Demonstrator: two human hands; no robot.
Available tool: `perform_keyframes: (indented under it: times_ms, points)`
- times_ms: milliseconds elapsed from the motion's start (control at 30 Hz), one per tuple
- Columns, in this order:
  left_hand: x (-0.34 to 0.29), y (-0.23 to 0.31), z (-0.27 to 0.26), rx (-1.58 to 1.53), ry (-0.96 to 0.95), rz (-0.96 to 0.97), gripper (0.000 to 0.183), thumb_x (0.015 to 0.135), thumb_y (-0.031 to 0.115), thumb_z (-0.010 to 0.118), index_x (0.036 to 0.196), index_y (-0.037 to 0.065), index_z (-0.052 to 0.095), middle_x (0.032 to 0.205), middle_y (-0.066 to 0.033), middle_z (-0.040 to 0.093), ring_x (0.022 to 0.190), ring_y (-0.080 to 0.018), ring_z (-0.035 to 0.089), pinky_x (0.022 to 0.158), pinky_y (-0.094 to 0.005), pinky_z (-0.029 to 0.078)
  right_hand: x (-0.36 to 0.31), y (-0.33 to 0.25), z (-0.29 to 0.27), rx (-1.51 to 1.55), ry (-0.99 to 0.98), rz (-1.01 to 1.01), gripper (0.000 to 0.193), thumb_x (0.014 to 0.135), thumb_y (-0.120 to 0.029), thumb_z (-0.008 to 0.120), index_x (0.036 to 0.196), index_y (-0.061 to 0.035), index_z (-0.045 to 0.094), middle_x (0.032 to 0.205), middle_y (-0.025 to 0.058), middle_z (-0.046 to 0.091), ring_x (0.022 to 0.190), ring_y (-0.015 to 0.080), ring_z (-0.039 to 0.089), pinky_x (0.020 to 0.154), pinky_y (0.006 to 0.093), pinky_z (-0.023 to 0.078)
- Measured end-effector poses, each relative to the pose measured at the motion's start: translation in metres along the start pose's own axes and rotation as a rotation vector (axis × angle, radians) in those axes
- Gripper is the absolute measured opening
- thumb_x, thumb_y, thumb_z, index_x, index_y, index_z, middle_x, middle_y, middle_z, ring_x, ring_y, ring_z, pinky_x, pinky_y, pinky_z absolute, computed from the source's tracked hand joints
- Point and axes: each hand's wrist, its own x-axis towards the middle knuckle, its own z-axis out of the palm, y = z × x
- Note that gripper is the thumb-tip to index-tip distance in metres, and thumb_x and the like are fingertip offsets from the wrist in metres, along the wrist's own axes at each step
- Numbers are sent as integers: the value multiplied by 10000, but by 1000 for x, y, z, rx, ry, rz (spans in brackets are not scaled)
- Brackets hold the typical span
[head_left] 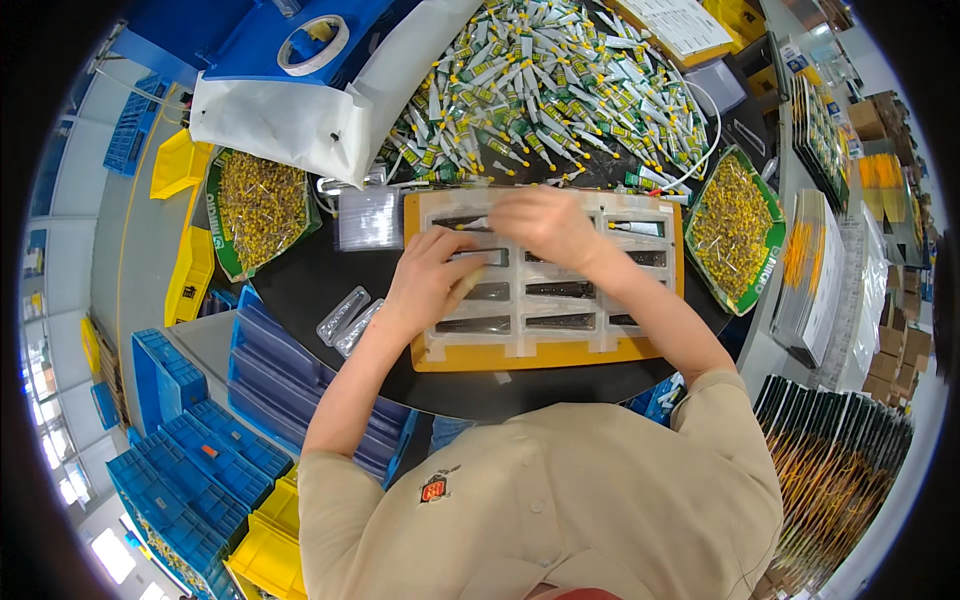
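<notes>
Hands work over a clear blister tray (560, 300) lying on an orange board (545, 352) on the dark round table (330, 270). Left hand (432, 275) rests on the tray's left pockets, fingers loosely together, pinching a small tube. Right hand (545, 225) hovers over the upper row, fingers curled; whether it holds anything cannot be told. Heaped glue tubes (550, 85) lie beyond.

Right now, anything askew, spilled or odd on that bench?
Mostly orderly. Two clear blister shells lie loose and slanted on the black table, apart from the orange board under both hands. The tubes behind it are a loose heap, not stacked.
</notes>
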Motion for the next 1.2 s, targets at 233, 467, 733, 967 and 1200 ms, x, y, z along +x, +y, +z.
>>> perform_keyframes:
  times_ms: [233,467,733,967,1200]
  points:
    - [64,-64,11,204,395,-329,162,830,170,672,892,24,639,875,-119,602,920,-326,587,780,-433,481,29,43,37,-180,-119,421,125,755,-76,610,878,-78,628,854,99,643,829,309,618,707,415,509]
    - [92,-80,16,69,209,-500,254,817,203,707,953,5,621,863,-149,621,797,-287,617,720,-381,489,49,46,27,85,-60,623,196,758,-37,638,952,-39,611,876,137,636,776,334,640,687,416,529]
    - [5,-25,-19,-594,525,-451,182,858,23,649,1036,-2,622,905,-72,644,884,-127,611,783,-296,504,-20,-70,-16,124,-169,-12,163,741,-102,622,895,-90,671,1010,50,679,888,224,655,750,358,544]
    - [-59,38,-3,-308,125,-162,220,747,14,688,964,50,693,993,-103,639,936,-289,615,821,-372,492,-7,32,-3,-200,-115,469,259,736,-37,625,994,-52,646,959,122,651,869,319,640,731,395,538]
    - [-60,43,-2,-170,-28,-45,223,728,49,715,950,58,693,990,-91,621,979,-293,584,864,-390,459,2,75,-16,-192,-159,733,249,734,-102,638,976,-55,606,892,147,621,811,335,640,711,417,530]
